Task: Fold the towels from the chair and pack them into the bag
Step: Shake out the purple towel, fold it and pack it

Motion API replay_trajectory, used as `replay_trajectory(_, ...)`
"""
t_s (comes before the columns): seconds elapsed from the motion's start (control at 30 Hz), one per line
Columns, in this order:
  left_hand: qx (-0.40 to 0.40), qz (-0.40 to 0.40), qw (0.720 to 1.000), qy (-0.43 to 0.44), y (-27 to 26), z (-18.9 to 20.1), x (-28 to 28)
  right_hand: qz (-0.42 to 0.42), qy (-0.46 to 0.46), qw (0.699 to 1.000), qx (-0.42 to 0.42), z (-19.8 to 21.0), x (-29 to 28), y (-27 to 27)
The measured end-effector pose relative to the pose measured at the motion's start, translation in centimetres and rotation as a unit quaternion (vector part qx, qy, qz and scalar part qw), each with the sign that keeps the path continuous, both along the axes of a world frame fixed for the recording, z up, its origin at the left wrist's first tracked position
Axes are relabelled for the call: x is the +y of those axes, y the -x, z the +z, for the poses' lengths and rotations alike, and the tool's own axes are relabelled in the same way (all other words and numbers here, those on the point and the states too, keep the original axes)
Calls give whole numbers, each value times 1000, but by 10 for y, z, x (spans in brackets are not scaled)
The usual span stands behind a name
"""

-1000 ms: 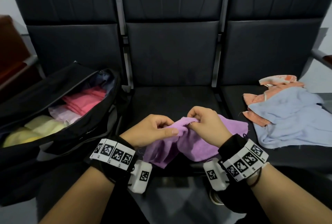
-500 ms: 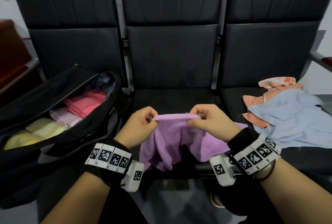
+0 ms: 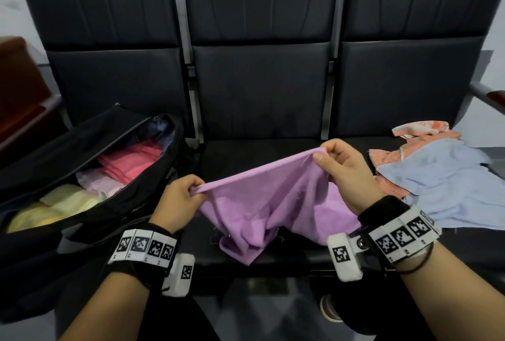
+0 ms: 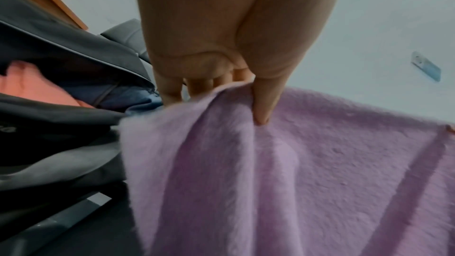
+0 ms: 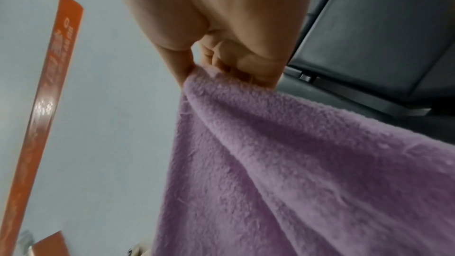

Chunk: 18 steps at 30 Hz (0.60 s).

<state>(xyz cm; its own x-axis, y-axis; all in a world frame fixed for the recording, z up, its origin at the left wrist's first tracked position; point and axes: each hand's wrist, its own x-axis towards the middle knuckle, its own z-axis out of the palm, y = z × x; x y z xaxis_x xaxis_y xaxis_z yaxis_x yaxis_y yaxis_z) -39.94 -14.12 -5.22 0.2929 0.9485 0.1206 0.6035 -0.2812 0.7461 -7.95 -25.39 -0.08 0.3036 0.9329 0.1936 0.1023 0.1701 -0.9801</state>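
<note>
A purple towel [image 3: 267,204] hangs over the middle black seat [image 3: 246,149], its top edge stretched between my hands and its bottom crumpled on the seat. My left hand [image 3: 191,190] pinches the towel's left corner. My right hand [image 3: 322,156] pinches the right corner, held higher. The left wrist view shows the thumb pressed into the purple towel [image 4: 295,172]. In the right wrist view the fingers bunch the purple towel [image 5: 295,163] at its corner. The open black bag [image 3: 128,204] on the left seat holds folded pink, pale pink and yellow towels.
A loose pile lies on the right seat: a light blue towel [image 3: 451,187] over orange towels [image 3: 420,130]. Three dark seat backs [image 3: 259,53] stand behind. A brown armrest [image 3: 494,97] is at the far right, a shoe [image 3: 330,310] on the floor below.
My hands have moved apart, the right one rising and going right, and the purple towel's top edge is now pulled out taut between them instead of bunched.
</note>
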Motion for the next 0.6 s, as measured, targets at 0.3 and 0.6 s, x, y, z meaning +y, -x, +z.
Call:
replay_trajectory(0.3, -36, 48, 998, 27, 17, 4, 9, -125, 12, 991, 37, -9, 2, -19)
replay_trajectory(0.6, -176, -72, 980, 49, -65, 40, -33, 99, 30, 986, -132, -24, 0, 53)
